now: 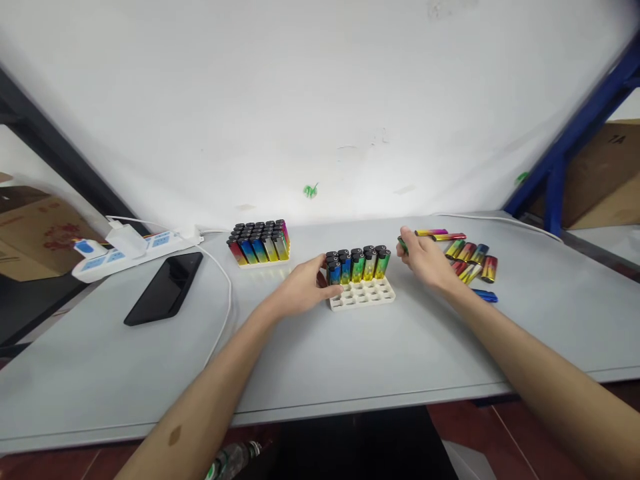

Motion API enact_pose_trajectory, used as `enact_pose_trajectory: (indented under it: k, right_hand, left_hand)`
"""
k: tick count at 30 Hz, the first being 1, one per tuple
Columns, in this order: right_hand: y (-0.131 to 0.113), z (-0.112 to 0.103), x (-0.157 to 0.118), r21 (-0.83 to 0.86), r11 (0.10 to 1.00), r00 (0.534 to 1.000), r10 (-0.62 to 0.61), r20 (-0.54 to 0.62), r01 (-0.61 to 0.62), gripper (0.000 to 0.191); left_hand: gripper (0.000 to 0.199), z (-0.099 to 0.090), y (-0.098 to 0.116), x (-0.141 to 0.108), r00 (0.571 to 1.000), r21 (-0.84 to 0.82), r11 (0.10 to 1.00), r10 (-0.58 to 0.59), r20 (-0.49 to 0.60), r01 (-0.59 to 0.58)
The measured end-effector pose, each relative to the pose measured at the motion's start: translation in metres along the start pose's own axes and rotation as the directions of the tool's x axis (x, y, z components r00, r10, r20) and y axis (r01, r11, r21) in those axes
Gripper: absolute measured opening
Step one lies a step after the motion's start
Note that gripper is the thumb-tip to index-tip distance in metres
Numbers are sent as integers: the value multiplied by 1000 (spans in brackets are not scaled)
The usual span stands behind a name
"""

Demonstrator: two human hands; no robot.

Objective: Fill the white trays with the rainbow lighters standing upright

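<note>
A white slotted tray [367,297] stands mid-table, its rear rows holding upright lighters [357,265] with black tops; its front slots are bare. My left hand [305,287] grips the tray's left end, fingers behind and thumb in front, against the leftmost lighters. To the right of the tray, my right hand [423,257] is raised with a green lighter [403,245] pinched between thumb and fingers. Beyond that hand, loose coloured lighters [467,252] lie on the table in a pile. A second tray [265,264], packed with upright lighters [259,241], sits at the back left.
On the left of the grey table [390,373] lie a black phone [164,289] and a white power strip [135,252] with cables. A white wall rises behind. Cardboard boxes [43,233] stand beyond the left side, with another box [607,177] at the right behind a blue frame [555,187].
</note>
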State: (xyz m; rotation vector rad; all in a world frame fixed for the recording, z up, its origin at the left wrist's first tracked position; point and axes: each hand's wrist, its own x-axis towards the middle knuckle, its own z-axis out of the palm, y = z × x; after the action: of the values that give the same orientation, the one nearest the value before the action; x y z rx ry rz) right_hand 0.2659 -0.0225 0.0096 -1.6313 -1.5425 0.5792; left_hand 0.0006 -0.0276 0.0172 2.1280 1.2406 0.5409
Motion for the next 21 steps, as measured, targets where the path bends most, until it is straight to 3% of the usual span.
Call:
enact_pose_trajectory:
  k: [6,14,21]
  right_hand:
    - [-1,-3,-1,83,996,999,-27,42,24,51]
    - [0,-2,-1,49,993,992,-113,59,111,42]
    - [0,0,-3,96,995,998,-40,56,34,47]
  left_hand:
    - [35,0,1,0,1000,26,1000,0,-4,0]
    - [34,1,-1,0,1000,31,1000,-1,-17,2]
    - [34,0,0,0,1000,28,1000,5,1,-5]
